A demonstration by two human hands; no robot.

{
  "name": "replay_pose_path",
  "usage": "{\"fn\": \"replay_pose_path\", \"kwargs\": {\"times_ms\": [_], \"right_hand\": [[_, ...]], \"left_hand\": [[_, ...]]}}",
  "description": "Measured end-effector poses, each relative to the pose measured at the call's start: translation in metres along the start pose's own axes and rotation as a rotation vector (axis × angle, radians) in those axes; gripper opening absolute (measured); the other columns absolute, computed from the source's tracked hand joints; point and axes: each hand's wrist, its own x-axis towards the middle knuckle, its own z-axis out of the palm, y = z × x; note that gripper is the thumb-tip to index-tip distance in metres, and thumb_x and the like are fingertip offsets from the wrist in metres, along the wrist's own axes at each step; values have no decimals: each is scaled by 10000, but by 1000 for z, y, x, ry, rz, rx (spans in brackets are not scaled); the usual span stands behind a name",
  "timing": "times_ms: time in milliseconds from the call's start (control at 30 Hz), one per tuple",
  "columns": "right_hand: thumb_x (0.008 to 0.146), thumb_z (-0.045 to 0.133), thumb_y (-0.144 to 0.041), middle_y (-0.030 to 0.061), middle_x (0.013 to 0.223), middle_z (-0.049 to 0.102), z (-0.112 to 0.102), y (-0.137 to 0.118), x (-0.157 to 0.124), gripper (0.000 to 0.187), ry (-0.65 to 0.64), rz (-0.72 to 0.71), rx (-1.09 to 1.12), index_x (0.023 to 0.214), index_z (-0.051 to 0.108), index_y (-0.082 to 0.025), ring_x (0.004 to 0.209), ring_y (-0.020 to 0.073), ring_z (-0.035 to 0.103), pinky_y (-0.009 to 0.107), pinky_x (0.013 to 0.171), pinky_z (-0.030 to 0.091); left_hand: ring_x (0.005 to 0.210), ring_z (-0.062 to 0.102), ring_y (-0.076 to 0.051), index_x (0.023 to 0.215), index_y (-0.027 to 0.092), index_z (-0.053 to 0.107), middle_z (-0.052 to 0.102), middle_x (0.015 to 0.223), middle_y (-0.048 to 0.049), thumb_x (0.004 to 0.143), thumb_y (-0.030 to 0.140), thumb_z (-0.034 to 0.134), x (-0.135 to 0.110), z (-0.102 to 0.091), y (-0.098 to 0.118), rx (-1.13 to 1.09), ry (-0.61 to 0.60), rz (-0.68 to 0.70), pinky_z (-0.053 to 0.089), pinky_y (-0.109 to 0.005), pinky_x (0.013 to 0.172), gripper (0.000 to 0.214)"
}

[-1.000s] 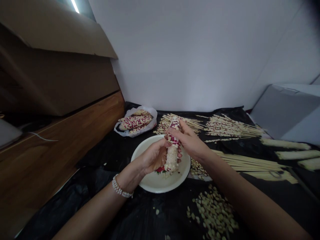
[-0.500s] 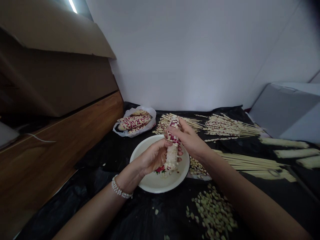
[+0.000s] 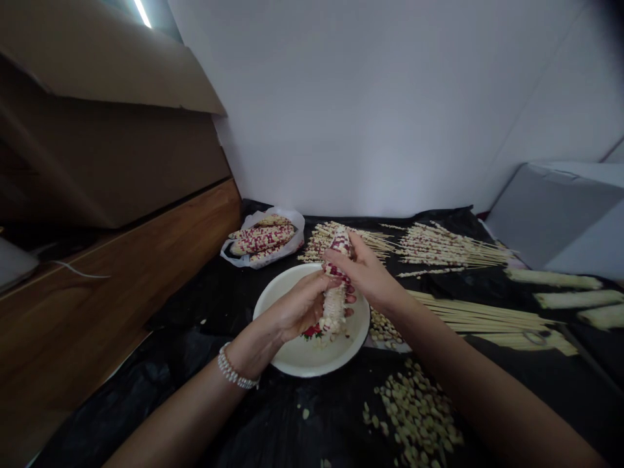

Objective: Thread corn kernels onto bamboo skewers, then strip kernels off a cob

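Both hands are closed around one ear of corn [image 3: 334, 305], held tilted above a cream bowl [image 3: 277, 361]. Its upper part has white and dark red kernels, while much of the lower part is bare cob with some kernels at the end. My left hand [image 3: 303, 305], a beaded bracelet at its wrist, grips the cob from the left, its thumb against the kernels. From the right, my right hand [image 3: 368, 270] wraps the upper part, thumb across the front and fingertips showing behind the cob. A red flower print and a few loose kernels show in the bowl.
Behind the bowl lies a plastic bag [image 3: 296, 245] of corn ears. Skewers threaded with kernels [image 3: 439, 246], bare sticks [image 3: 482, 313] and pale stripped cobs [image 3: 578, 299] lie to the right. Flat greenish seeds [image 3: 419, 416] are in front. A cardboard box [image 3: 112, 149] stands left.
The left thumb has shifted slightly along the kernels, and the ear of corn has tilted a little. Both hands keep their grip over the bowl.
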Motion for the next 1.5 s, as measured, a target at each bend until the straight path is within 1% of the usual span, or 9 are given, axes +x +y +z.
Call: {"fn": "replay_pose_path", "kwargs": {"times_ms": [133, 267, 467, 600, 800, 933, 1167, 1367, 1500], "right_hand": [[830, 625, -407, -54, 698, 489, 0, -1, 0, 335, -8, 1, -8, 1082, 445, -281, 399, 74, 415, 207, 304, 326], [823, 635, -392, -49, 732, 496, 1, 2, 0, 380, -24, -18, -1, 1116, 419, -284, 424, 78, 434, 207, 314, 348], [852, 595, -397, -74, 659, 464, -1, 5, 0, 336, -60, -5, -17, 1102, 401, -284, 363, 71, 406, 201, 292, 323], [839, 611, -397, -64, 686, 474, -3, 4, 1, 333, -29, -19, -50, 1092, 427, -281, 388, 64, 392, 195, 301, 315], [811, 643, -393, -30, 747, 517, -2, 2, 2, 301, 9, -53, -73, 1019, 464, -271, 512, 104, 460, 218, 387, 364], [806, 650, -400, -36, 742, 512, -1, 1, 2, 294, 4, -53, -71, 991, 461, -271, 503, 103, 448, 226, 397, 348], [815, 646, -411, -62, 683, 488, -2, 3, 2, 294, -11, -29, -43, 990, 450, -280, 422, 79, 394, 217, 357, 304], [851, 567, -546, -53, 615, 486, -3, 1, 2, 310, -107, 54, 35, 919, 501, -251, 384, 76, 348, 231, 341, 296], [844, 582, -541, -29, 662, 531, -4, 2, 2, 309, -127, 56, 53, 873, 503, -244, 406, 78, 388, 226, 350, 297]], "left_hand": [[708, 641, -168, 937, 165, 589, 674, 802, -41, 769, 200, 608, 0, 2, -2, 43, 15, 22, 504, -299, 649, 173], [690, 629, -151, 842, 175, 562, 624, 705, -1, 708, 139, 566, -1, 2, -2, 8, 44, 3, 487, -263, 629, 138], [614, 631, -164, 913, 174, 570, 661, 718, -13, 541, 59, 510, 1, -1, -5, -36, 12, -4, 472, -265, 552, 394], [615, 631, -167, 941, 163, 593, 677, 757, -36, 636, 118, 582, 0, -2, -3, -50, -45, -13, 468, -268, 544, 308], [646, 631, -139, 952, 178, 573, 668, 780, -16, 758, 211, 676, -2, 5, -3, 33, 23, 38, 485, -273, 630, 223], [633, 619, -128, 953, 180, 561, 672, 801, -22, 740, 175, 650, -2, 7, -4, 67, 27, 45, 468, -253, 598, 231], [626, 627, -158, 948, 175, 579, 666, 748, -13, 590, 70, 535, -1, 0, -3, 45, 32, -5, 479, -281, 595, 376], [654, 650, -195, 900, 108, 652, 678, 733, -82, 691, 220, 564, -4, -8, 6, -116, -80, -152, 477, -296, 595, 253], [634, 639, -162, 888, 113, 661, 670, 729, -73, 793, 336, 618, -4, -5, 6, -51, -27, -95, 488, -282, 637, 246]]}}
